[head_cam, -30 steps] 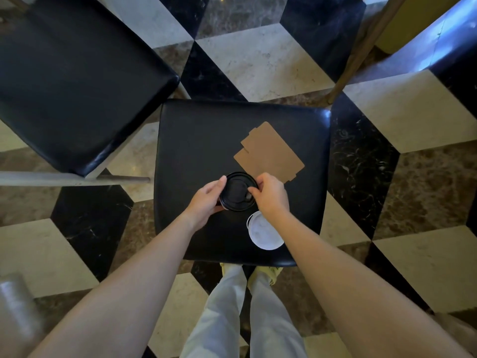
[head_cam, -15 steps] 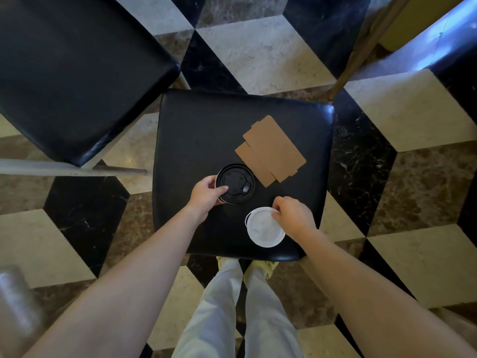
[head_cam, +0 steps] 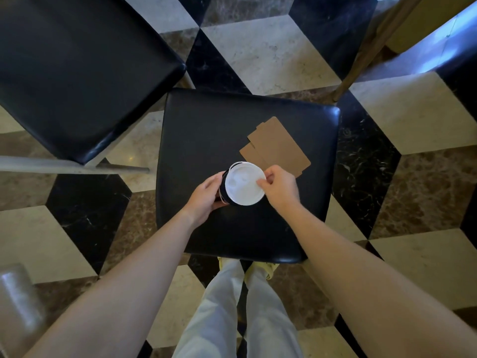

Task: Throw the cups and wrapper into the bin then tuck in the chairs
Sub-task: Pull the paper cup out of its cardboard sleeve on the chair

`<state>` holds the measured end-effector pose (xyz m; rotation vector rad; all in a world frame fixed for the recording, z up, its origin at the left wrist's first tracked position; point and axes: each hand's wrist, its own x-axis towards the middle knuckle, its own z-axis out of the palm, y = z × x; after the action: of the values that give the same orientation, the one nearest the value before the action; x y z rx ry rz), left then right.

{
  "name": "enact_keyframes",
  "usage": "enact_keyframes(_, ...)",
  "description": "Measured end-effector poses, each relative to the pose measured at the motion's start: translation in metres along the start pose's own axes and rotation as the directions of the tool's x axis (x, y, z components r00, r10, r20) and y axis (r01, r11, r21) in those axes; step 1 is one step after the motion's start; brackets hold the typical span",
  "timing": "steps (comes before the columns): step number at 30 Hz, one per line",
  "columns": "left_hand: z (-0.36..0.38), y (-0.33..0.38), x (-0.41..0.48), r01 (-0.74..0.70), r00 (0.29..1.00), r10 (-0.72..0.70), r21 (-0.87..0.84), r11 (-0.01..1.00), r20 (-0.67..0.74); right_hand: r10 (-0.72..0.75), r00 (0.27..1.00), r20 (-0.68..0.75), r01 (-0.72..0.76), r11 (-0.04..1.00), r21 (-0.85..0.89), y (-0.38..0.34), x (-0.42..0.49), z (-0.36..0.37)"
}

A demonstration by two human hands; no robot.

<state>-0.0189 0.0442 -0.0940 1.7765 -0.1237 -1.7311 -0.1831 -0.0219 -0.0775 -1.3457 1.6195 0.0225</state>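
Observation:
A black-lidded cup stands on the black padded chair seat below me. My left hand grips its left side. My right hand pinches the rim of a white-lidded cup and holds it directly on top of the black one, hiding most of the black lid. A flat brown cardboard wrapper lies on the seat just beyond the cups, partly under my right hand.
A second black chair seat stands at the upper left with a pale frame bar along its near edge. A wooden leg slants at the upper right. The floor is checkered marble. My legs show below the seat.
My right hand picked up the white-lidded cup from the seat's near edge and brought it over the black-lidded cup. My left hand stayed on the black cup.

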Motion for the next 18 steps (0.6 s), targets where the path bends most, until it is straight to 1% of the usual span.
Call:
enact_keyframes(3,-0.001,-0.001,0.000,-0.010,0.999,0.007,0.050,0.999,0.051,0.012,1.000,-0.004,-0.012,0.994,-0.104,-0.008,0.000,0.018)
enact_keyframes(4,-0.001,-0.002,0.001,-0.026,0.999,0.023,0.087,0.996,0.034,0.015,1.000,0.008,-0.013,0.990,-0.143,-0.009,-0.001,0.023)
enact_keyframes(6,0.002,-0.004,0.003,-0.055,0.997,0.063,0.160,0.986,-0.044,-0.008,1.000,0.025,0.014,0.962,-0.271,-0.012,-0.002,0.028)
enact_keyframes(8,0.007,-0.005,0.005,-0.076,0.988,0.100,0.193,0.978,-0.114,-0.081,0.996,0.034,0.088,0.900,-0.428,-0.014,-0.001,0.026)
enact_keyframes(9,0.009,-0.005,0.006,-0.070,0.986,0.096,0.185,0.980,-0.133,-0.129,0.991,0.030,0.128,0.869,-0.477,-0.014,0.001,0.023)
enact_keyframes(11,0.012,-0.005,0.007,-0.048,0.989,0.067,0.136,0.989,-0.132,-0.224,0.975,-0.008,0.191,0.848,-0.495,-0.012,0.009,0.012)
enact_keyframes(12,0.012,-0.005,0.007,-0.042,0.991,0.056,0.118,0.992,-0.124,-0.267,0.961,-0.065,0.202,0.848,-0.490,-0.011,0.015,0.004)
enact_keyframes(13,0.012,-0.004,0.007,-0.035,0.992,0.047,0.107,0.994,-0.116,-0.295,0.945,-0.143,0.189,0.846,-0.498,-0.010,0.022,-0.005)
enact_keyframes(15,0.010,-0.001,0.006,-0.016,0.994,0.026,0.100,0.995,-0.104,-0.282,0.923,-0.262,0.092,0.824,-0.560,-0.007,0.040,-0.023)
enact_keyframes(16,0.008,0.000,0.007,-0.006,0.995,0.015,0.097,0.995,-0.095,-0.244,0.928,-0.281,0.033,0.806,-0.591,-0.005,0.048,-0.030)
enact_keyframes(18,0.006,0.003,0.007,0.008,0.998,-0.002,0.082,0.997,-0.070,-0.142,0.958,-0.250,-0.046,0.783,-0.621,0.000,0.060,-0.035)
